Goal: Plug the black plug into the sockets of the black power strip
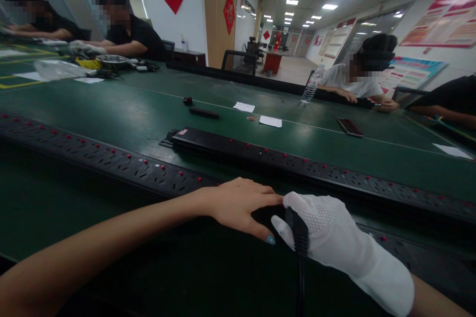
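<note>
My bare left hand [240, 205] lies over the near black power strip [122, 163], fingers stretched toward my right hand and touching it. My right hand [327, 230], in a white dotted glove, is closed round a black plug [299, 235] whose cable [300, 282] runs down toward me. The plug sits at the strip, between the two hands. A second long black power strip [282, 156] with red switches lies just behind them.
The bench has a green mat [122, 109]. On it lie a phone [349, 127], paper slips [270, 121], a small black bar [204, 113] and a water bottle [311, 86]. Other people sit at the far left and far right edges.
</note>
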A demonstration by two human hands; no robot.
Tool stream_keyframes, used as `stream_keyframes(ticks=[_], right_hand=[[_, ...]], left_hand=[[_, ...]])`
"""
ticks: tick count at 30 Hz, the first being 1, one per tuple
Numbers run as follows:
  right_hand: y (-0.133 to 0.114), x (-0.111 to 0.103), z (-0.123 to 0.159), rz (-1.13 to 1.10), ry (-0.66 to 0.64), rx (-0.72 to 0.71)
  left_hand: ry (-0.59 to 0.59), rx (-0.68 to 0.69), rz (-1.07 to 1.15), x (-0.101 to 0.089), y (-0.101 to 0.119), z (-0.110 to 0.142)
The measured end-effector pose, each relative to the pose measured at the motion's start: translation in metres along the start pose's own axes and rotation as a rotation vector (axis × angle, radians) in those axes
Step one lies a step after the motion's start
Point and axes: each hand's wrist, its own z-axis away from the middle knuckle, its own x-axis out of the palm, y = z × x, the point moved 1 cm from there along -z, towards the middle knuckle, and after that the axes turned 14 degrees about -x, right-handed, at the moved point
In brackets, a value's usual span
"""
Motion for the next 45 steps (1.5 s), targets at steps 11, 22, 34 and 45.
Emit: stream_keyframes(ticks=[11,22,34,45], right_hand=[[0.001,0.000,-0.001,-0.027,0.001,-0.009],[-0.001,0.000,-0.001,-0.010,-0.004,-0.013],[0.000,0.000,-0.003,-0.058,-0.031,-0.022],[0.001,0.002,-0.002,-0.029,-0.038,-0.015]], left_hand=[[0.003,-0.011,-0.022,0.000,0.002,0.001],[0.100,0.005,-0.186,0.005,0.009,0.003],[0.210,0.000,-0.385,0.013,0.017,0.004],[0.246,0.007,-0.458,0.016,0.020,0.003]])
